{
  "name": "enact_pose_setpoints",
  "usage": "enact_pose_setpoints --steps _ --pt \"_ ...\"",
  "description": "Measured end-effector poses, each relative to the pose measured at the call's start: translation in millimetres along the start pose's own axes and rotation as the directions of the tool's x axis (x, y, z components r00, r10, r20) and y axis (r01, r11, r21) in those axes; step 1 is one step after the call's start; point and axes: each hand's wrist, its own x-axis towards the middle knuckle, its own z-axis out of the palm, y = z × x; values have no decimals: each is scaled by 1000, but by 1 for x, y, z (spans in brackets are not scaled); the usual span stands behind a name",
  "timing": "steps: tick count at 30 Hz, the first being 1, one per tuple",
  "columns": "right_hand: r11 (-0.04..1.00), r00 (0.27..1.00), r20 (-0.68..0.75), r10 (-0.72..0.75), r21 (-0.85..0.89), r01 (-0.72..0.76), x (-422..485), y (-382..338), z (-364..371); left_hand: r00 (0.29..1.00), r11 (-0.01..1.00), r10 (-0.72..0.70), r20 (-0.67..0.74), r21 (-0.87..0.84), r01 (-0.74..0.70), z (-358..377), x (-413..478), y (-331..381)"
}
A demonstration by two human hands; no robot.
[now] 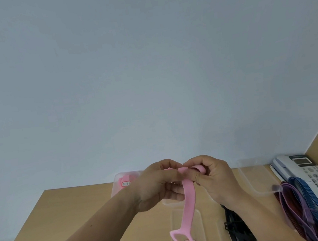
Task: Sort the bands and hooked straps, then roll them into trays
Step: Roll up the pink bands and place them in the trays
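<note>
Pinched by curled fingers of left hand [157,184] and right hand [214,175], started coil in the right: soft flat pink woven strap [189,198], long axis hanging toward 6 o'clock, loop end above clear plastic tray [199,226]. Winding the tail up into the coil probably next.

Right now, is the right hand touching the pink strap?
Touching. The head view shows the right hand curled round the rolled top end of the pink strap; the left hand pinches it too.
</note>
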Motion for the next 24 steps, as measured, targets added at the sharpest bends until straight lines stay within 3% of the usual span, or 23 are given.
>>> enact_pose_setpoints --steps 10,16,19,24 --pt "988 992 35 120 96 -123 0 3 -3 991 991 113 -76 -62 -118 -3 6 -7" --pt "984 983 75 167 54 -172 5 5 -2 962 969 225 -156 140 -203 -2 10 -11" --pt "985 984 74 159 53 -163 7 9 -4 962 973 202 -186 148 -176 -4 11 -13" --pt "985 988 56 146 81 -151 11 11 -8 985 962 142 -96 248 -115 -3 10 -11"
